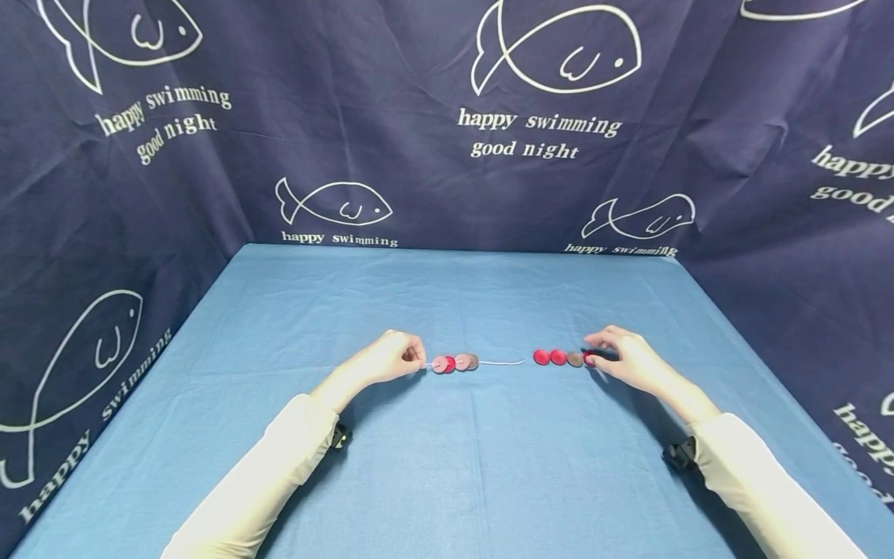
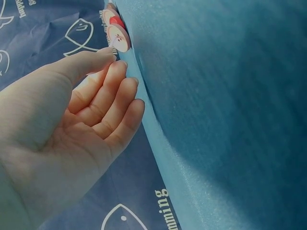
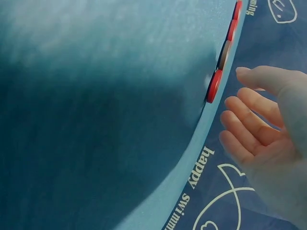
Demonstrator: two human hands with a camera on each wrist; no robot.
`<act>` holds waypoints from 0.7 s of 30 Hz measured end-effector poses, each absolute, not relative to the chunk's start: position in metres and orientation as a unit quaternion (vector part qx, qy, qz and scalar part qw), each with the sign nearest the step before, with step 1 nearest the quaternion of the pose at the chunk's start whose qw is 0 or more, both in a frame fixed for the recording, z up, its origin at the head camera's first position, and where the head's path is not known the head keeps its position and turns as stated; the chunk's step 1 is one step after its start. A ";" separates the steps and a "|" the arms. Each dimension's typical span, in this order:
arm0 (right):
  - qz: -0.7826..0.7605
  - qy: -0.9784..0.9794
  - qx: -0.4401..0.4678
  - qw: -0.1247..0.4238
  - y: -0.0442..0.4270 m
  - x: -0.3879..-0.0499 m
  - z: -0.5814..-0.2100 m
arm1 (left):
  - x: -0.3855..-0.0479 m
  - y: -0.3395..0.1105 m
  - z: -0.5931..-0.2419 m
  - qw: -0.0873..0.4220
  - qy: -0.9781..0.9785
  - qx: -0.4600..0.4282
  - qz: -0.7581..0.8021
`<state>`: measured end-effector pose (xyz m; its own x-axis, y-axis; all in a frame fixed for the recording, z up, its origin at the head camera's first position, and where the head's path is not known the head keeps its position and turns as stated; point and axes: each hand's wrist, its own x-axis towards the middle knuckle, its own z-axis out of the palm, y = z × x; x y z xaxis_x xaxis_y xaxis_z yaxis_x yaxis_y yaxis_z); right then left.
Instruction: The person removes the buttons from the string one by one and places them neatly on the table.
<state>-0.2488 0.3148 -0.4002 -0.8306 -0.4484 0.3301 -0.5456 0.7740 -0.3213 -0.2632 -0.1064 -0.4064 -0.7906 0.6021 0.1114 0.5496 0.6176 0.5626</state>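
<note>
My left hand (image 1: 391,359) pinches a white string (image 1: 501,362) close beside a pink button (image 1: 438,365). Threaded along that string are the pink button, a red button (image 1: 450,363), another pink button (image 1: 461,362) and a brown button (image 1: 473,362), overlapping. The string's free end lies on the cloth to their right. Further right, two red buttons (image 1: 541,357), a brown button (image 1: 575,359) and a red button (image 3: 215,86) form a row. My right hand (image 1: 632,361) is by the row's right end, thumb and fingers apart; the right wrist view shows nothing between them.
A blue cloth (image 1: 419,466) covers the table. Navy fabric (image 1: 419,93) with white fish drawings and lettering hangs at the back and both sides. A small black device (image 1: 679,456) sits at the right wrist, another (image 1: 341,436) at the left.
</note>
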 end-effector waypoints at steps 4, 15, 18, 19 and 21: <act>0.215 -0.928 0.274 0.132 0.312 -0.251 -0.399 | -0.263 -0.107 -0.407 0.043 0.898 0.319 0.299; 0.229 -0.922 0.281 0.136 0.298 -0.253 -0.394 | -0.263 -0.107 -0.407 0.036 0.898 0.325 0.293; 0.230 -0.921 0.283 0.134 0.294 -0.254 -0.394 | -0.262 -0.107 -0.407 0.037 0.899 0.326 0.291; 0.231 -0.921 0.283 0.135 0.292 -0.254 -0.395 | -0.262 -0.107 -0.406 0.038 0.899 0.326 0.291; 0.231 -0.919 0.287 0.139 0.290 -0.255 -0.395 | -0.262 -0.107 -0.407 0.038 0.898 0.326 0.292</act>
